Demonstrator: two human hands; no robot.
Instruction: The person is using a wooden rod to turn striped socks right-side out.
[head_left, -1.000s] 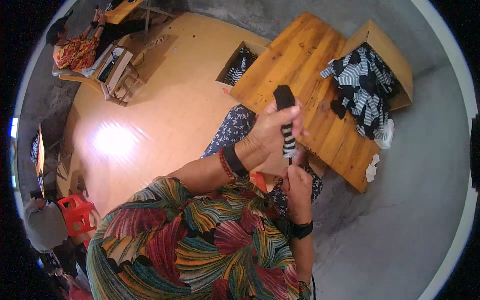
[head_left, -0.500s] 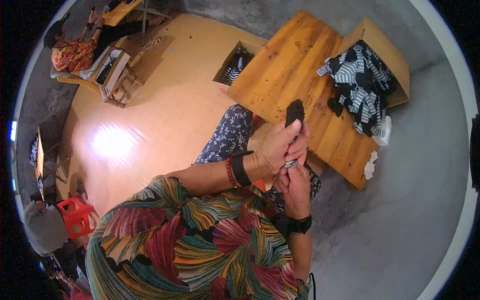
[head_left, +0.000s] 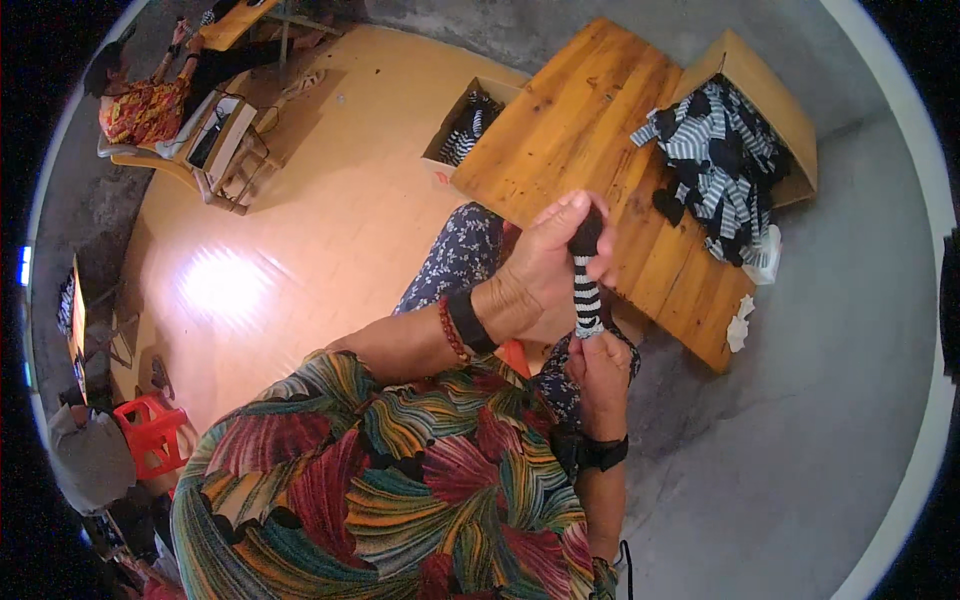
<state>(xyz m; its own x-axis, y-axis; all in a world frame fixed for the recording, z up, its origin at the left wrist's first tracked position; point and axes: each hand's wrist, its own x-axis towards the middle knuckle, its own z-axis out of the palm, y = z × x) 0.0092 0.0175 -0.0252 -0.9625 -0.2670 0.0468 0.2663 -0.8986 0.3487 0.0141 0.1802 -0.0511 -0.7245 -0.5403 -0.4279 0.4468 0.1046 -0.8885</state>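
The striped knitted piece (head_left: 587, 295) was in the person's two hands, standing roughly upright just off the near left edge of the wooden surface (head_left: 560, 120), its black end uppermost and overlapping that edge in the view. The left hand (head_left: 545, 255) had its grip closed around the black end, thumb along one side and fingers wrapped behind, so that the black-and-white bands below lay uncovered. The right hand (head_left: 602, 362), lower and farther from the surface, had its grip curled shut at the pale cuff (whether it pinched the knit or something inside it, I could not tell).

A red bead bracelet (head_left: 453, 332) and a black band (head_left: 471, 319) circled the left wrist; another dark band (head_left: 605, 454) circled the right. Floral trousers (head_left: 455, 250) showed beside the surface's near left corner.

At the right of the surface a cardboard carton (head_left: 745, 62) lay tipped on its side, and a heap of striped and black knits (head_left: 715, 165) spilled from its mouth onto the boards. White scraps (head_left: 739, 325) lay at the surface's right edge. Just left of the surface an open box (head_left: 437, 172) held more striped knits. Well to the left of the surface, a co-worker in a patterned top (head_left: 145, 112) sat, and a red stool (head_left: 150, 440) stood on the floor.
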